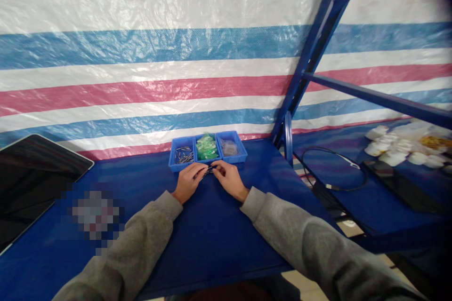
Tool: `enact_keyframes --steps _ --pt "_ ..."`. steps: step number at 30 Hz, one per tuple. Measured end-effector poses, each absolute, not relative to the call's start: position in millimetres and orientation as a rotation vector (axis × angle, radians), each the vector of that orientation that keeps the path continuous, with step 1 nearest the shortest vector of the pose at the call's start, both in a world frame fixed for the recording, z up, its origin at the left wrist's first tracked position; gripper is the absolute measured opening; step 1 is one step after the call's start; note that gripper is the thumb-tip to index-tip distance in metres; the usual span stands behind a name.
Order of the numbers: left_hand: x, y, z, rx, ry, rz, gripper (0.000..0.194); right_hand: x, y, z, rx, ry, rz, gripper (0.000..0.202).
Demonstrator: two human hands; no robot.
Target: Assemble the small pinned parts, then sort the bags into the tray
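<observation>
Three small blue plastic bins (241, 156) stand side by side at the back of a smooth, dark-blue tabletop (212, 244), and they anchor the scene. The left bin contains slender silvery metal pieces (183, 155), the middle one glossy green plastic packets (207, 146), the right one a heap of clear plastic pieces (230, 147).

Just in front of the bins, a slim dark piece (209, 170) sits between the person's fingertips. The left hand (189, 182) pinches it from one side and the right hand (230, 181) from the other; its exact form is too small to tell. Both wrists emerge from thick grey fabric sleeves (148, 233).

Behind the bins rises shiny plastic sheeting (176, 47) in red, white and blue stripes, wrinkled and catching the light. Well to the left of the bins lies a large black screen with a pale edge (31, 183). To their right a blue metal post (294, 77) slants upward. Beyond it, farther right of the bins, a second blue surface (363, 214) bears a looped black cable (344, 190), a flat dark rectangular object (402, 186) and clustered white rounded items (391, 148).
</observation>
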State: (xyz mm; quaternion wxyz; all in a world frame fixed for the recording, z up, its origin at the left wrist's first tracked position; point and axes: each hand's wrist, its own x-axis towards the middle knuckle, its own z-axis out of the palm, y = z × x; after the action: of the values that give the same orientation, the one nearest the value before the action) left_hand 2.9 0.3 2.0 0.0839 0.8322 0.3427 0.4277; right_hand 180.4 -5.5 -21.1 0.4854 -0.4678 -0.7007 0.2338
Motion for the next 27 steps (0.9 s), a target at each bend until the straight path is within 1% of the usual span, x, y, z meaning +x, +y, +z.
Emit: enact_keyframes --steps 8,15,27 --pt "2 -1 1 2.464 1.026 1.312 0.016 181 -5 -22 -1.098 -1.731 0.568 0.02" --pt "2 4 1 2.445 1.165 1.277 0.017 179 -5 -16 -1.028 -1.711 0.497 0.025" --pt "1 5 1 2.474 1.17 1.25 0.018 179 -3 -16 -1.073 -1.744 0.456 0.02"
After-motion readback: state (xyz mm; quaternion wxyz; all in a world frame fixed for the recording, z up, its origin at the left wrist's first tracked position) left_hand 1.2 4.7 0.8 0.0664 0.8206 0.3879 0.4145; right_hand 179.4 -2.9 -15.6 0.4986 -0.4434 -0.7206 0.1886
